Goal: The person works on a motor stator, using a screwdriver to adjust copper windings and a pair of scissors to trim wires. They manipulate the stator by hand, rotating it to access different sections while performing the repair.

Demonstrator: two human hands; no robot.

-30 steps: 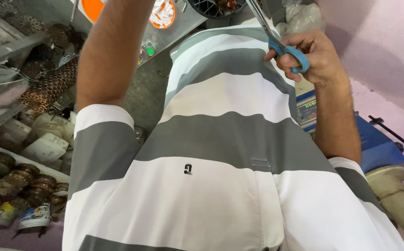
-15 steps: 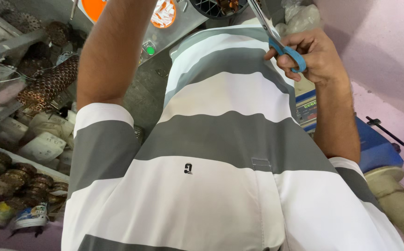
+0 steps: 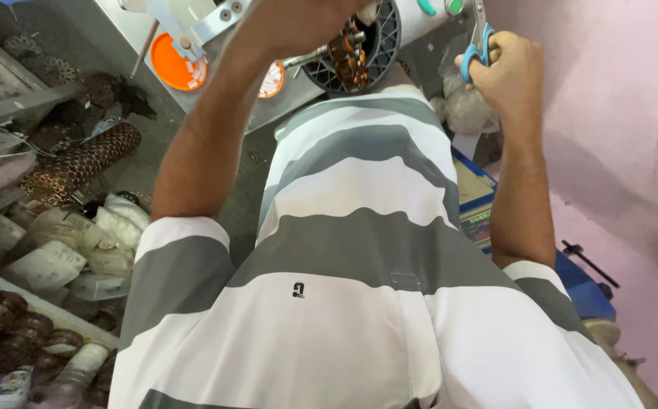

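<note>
Scissors (image 3: pixel 480 45) sat clamped in my right hand (image 3: pixel 507 72), just right of the round coil frame (image 3: pixel 359 45); my left hand's grip was hidden; I judged short, steady snips safest

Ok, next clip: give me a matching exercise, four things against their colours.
Things:
1. scissors handle
2. round disc on the machine
3. wall on the right
4. winding coils in the dark ring

Colours:
A. pink
B. copper brown
C. blue
D. orange

Pairs: 1-C, 2-D, 3-A, 4-B. The right hand holds the scissors.
</note>
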